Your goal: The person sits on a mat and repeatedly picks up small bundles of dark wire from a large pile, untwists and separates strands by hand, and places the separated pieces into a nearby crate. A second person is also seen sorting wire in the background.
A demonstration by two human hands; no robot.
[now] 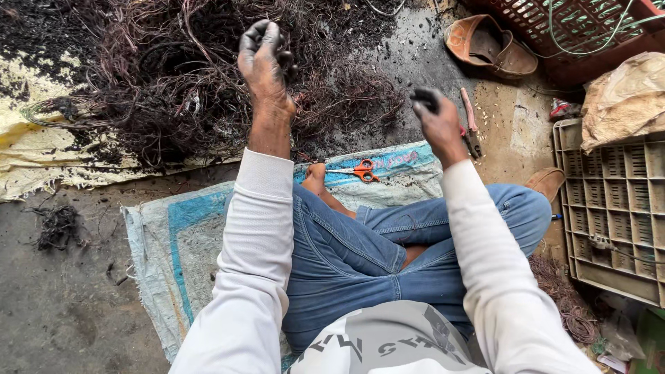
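I sit cross-legged on a woven blue and white sack [173,235]. My left hand [267,62], blackened with soot, is raised over a big heap of burnt, tangled wire [166,83], and its fingers curl around a few dark wire strands. My right hand [436,121] is also raised, lower and to the right, with its sooty fingers curled shut; I cannot make out anything in them. Orange-handled scissors [361,170] lie on the sack by my foot. Pliers with pink handles [470,128] lie on the ground just behind my right hand.
A brown shoe [488,45] and a red plastic crate [575,28] are at the top right. A beige slotted tray [616,208] stands on the right under a crumpled bag [623,100]. A reddish wire coil [568,298] lies by my right knee. A small wire clump [59,225] lies at the left.
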